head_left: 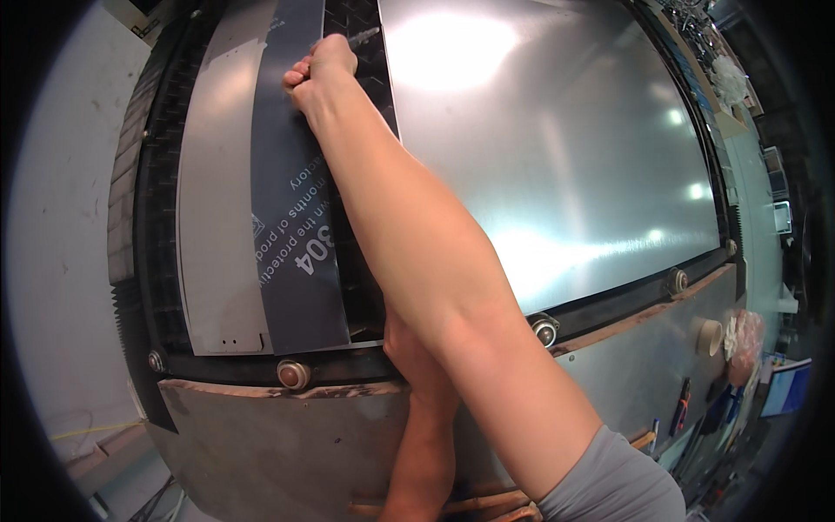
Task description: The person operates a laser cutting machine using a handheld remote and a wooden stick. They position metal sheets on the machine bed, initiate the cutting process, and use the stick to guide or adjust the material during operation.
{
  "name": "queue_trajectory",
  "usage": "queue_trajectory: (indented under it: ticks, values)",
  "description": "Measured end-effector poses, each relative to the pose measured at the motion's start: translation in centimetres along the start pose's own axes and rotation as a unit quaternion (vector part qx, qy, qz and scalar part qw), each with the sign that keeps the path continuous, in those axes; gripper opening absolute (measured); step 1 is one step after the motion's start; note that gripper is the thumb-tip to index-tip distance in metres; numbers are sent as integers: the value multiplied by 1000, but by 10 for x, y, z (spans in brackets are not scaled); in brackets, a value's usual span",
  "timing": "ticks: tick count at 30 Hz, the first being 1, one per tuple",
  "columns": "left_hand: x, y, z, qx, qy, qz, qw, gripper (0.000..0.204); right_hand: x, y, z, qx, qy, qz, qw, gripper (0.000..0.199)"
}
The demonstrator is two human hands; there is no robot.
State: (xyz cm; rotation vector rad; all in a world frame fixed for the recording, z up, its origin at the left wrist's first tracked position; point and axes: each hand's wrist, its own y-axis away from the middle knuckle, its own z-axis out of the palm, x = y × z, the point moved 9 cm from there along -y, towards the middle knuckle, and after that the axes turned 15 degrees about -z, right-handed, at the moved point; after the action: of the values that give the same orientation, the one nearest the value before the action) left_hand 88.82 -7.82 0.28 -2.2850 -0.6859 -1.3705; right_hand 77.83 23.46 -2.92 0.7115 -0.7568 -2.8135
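Note:
My right arm reaches across the machine bed to its far side. My right hand (323, 65) is closed around a slim pen-like tool (367, 36), whose end points right toward the shiny metal sheet (557, 165). Beneath that hand is the far part of a strip covered in dark blue-grey film (291, 183). My left hand (402, 344) is at the bed's front edge, near the strip's near right corner. The right forearm hides most of its fingers, so its grip cannot be seen.
A bare metal strip (217, 191) lies left of the film-covered one. Black slats (370, 287) show in the gap between sheets. Ball rollers (293, 375) line the front edge above a worn wooden strip (235, 391). Pliers-like tools (681, 404) hang at the right.

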Motion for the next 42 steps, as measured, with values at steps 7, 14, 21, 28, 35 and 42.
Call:
queue_trajectory:
  ticks: [7,14,21,28,35,42]
  values:
    - [-7,4,3,-4,-58,-40,997,34,-1,11,9,-49,-34,59,996,15]
    - [-2,1,5,-4,-73,-10,997,33,-1,-2,-3,-45,39,40,997,11]
    - [-1,1,6,4,-86,9,996,33,-5,-8,-6,-38,53,24,998,9]
    - [-2,1,8,-6,-106,6,994,33,-5,-14,-10,-33,66,28,997,5]
    - [-3,1,7,-11,-101,-5,995,32,0,-15,-8,-24,58,20,998,6]
    - [-2,0,7,-10,-99,7,995,32,-6,-9,-14,-6,115,-7,993,8]
